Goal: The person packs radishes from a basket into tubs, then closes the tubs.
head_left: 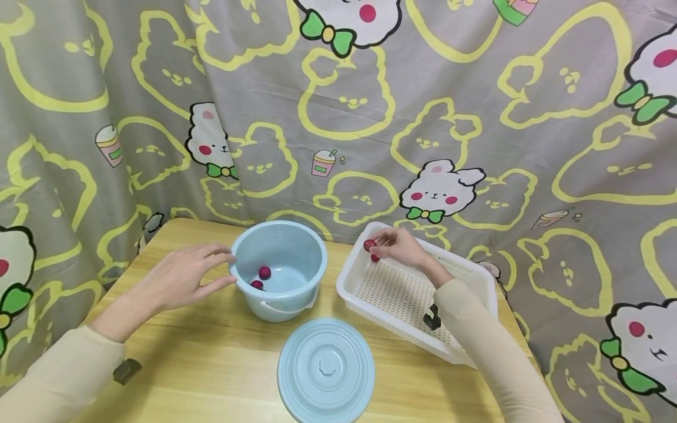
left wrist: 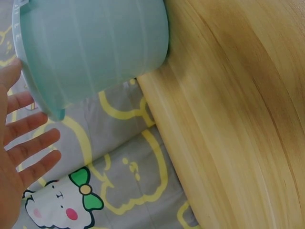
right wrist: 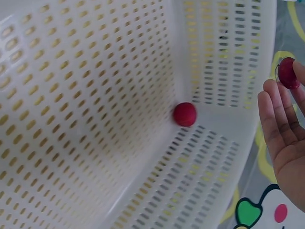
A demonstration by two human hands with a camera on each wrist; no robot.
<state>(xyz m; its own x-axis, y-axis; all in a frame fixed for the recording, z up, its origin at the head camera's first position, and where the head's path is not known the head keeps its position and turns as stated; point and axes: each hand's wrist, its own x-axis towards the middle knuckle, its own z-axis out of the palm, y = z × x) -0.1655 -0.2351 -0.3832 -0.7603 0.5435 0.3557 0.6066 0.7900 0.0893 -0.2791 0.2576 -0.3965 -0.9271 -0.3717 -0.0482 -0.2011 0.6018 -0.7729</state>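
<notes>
Two balls [head_left: 265,272] lie in the bucket [head_left: 282,306], which stands on the surface [head_left: 206,364], left of the basket [head_left: 388,322], behind the lid [head_left: 326,390].

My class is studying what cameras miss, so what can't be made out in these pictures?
Head view: part of the white basket is hidden behind the right sleeve.
Head view: the loose red ball is partly covered by the right hand and the ball it pinches.
Left wrist view: the bucket's inside, blocked by its wall.
Right wrist view: part of the thumb, cut off by the right edge.

Two red balls [head_left: 264,272] lie in the bucket [head_left: 282,306], one [right wrist: 185,114] in the basket [head_left: 349,281], one [right wrist: 288,74] pinched.
</notes>
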